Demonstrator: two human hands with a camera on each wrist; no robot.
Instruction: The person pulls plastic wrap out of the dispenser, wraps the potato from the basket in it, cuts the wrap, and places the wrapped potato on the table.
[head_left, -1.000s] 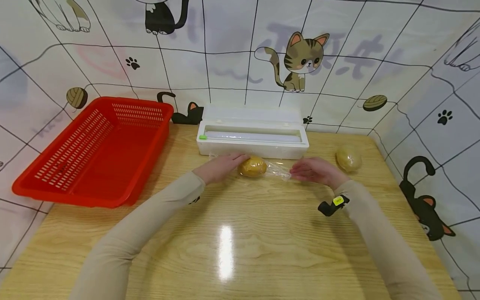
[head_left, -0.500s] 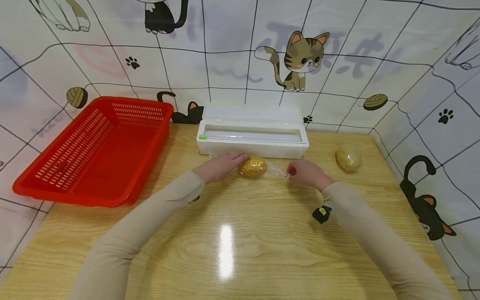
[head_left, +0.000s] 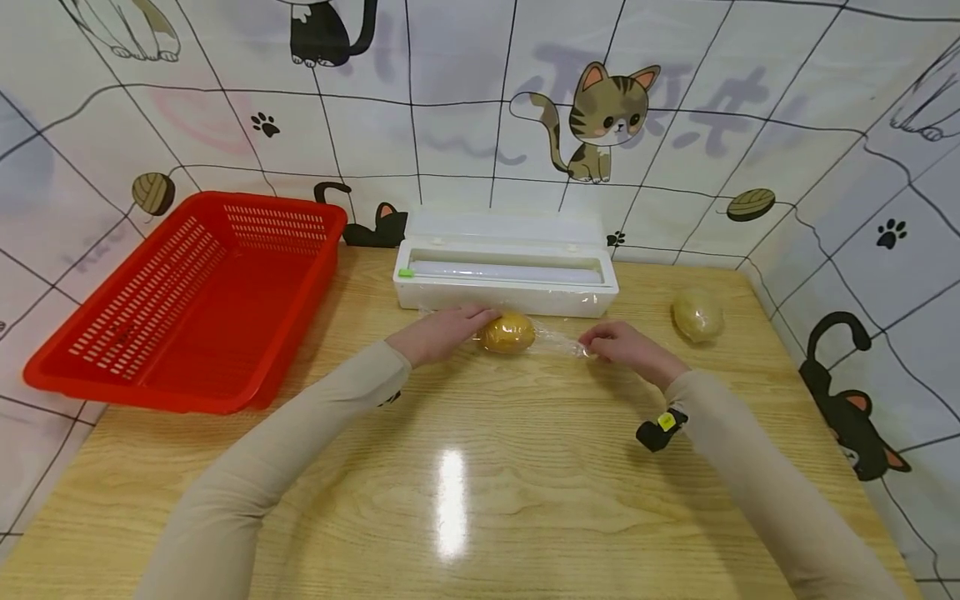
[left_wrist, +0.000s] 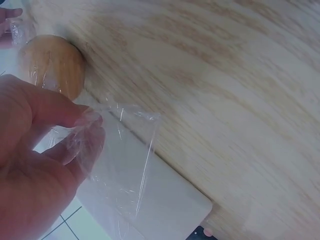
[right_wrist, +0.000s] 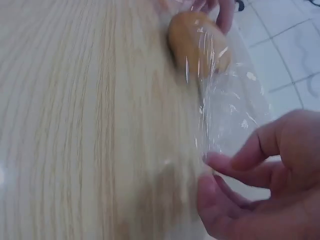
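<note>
A smooth yellow-orange oval item [head_left: 508,333], like a potato or fruit, lies on the table under clear plastic wrap [head_left: 555,340]. In the left wrist view, my left hand [left_wrist: 40,135] pinches gathered plastic wrap [left_wrist: 120,145] between thumb and fingers, just beside the item. On the other side, my right hand [head_left: 630,348] holds the wrap's twisted end at its fingertips. The right wrist view has the film stretching from the oval item [right_wrist: 197,42] to my right hand [right_wrist: 260,185]. Behind stands a white wrap dispenser [head_left: 506,298], lid up, with a roll inside.
A red plastic basket [head_left: 202,333] stands at the left of the wooden table [head_left: 480,467]. Near the right back corner sits a pale yellow round item [head_left: 697,315], shiny as if wrapped. A green slider [head_left: 406,273] is on the dispenser. Cat-patterned walls [head_left: 450,133] border the table.
My right hand first closed in on the wrap's end, its fingers curling, then moved slightly right with the film. The oval item shifted very slightly right; my left hand stayed nearly still.
</note>
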